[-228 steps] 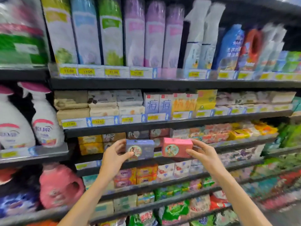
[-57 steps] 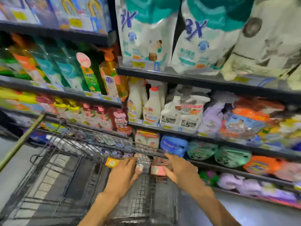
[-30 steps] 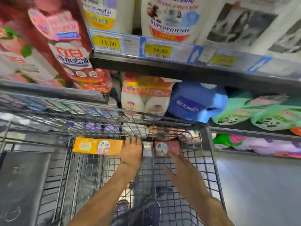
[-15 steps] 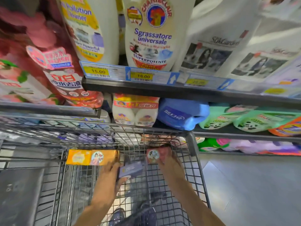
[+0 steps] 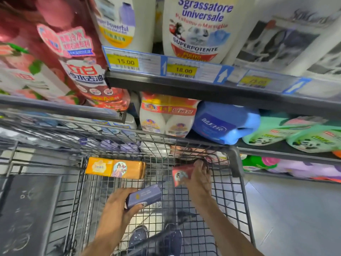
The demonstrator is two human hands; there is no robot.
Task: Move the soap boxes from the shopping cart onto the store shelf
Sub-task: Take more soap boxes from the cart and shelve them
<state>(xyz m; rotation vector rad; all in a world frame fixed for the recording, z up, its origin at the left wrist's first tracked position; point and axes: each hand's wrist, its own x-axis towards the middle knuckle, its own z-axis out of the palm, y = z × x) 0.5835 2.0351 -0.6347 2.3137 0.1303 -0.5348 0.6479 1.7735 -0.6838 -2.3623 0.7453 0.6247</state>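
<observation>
Left hand (image 5: 118,209) is curled around a purple soap box (image 5: 144,195), held low inside the wire cart (image 5: 238,163). Right hand (image 5: 199,180) grips a pink soap box (image 5: 181,174) against the far mesh. Orange soap boxes (image 5: 115,168), possibly two, are seen lying beyond. A blue jug (image 5: 221,122) is shelved behind the cart's rim.

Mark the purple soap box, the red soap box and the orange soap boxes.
purple soap box (image 5: 144,195), head view, long side face.
red soap box (image 5: 181,174), head view, front face.
orange soap boxes (image 5: 115,168), head view, front face.
</observation>
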